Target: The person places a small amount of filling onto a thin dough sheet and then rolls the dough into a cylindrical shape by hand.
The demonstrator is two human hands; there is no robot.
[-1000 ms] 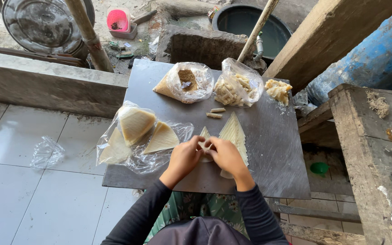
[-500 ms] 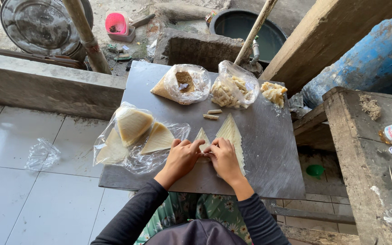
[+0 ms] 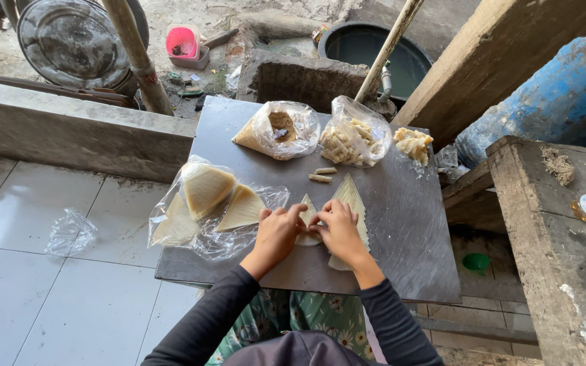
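My left hand (image 3: 277,232) and my right hand (image 3: 337,228) meet over a small pale triangular pastry wrapper (image 3: 308,215) on the grey board (image 3: 401,237). Both pinch and fold it with the fingertips. A longer triangular stack of wrappers (image 3: 352,200) lies under and beyond my right hand. Two short filling sticks (image 3: 321,174) lie just beyond the wrappers. Left of my left hand, a clear plastic bag (image 3: 205,210) holds more stacked triangular wrappers.
At the board's far edge stand a bag with brown filling (image 3: 278,129), a bag of pale sticks (image 3: 354,139) and a loose pile (image 3: 412,142). A crumpled plastic bag (image 3: 69,232) lies on the tiled floor. A wooden bench (image 3: 544,230) stands on the right.
Both hands have stayed on the small wrapper, the fingers shifting slightly as they fold it. Nothing else on the board moved; the camera view shifted a little.
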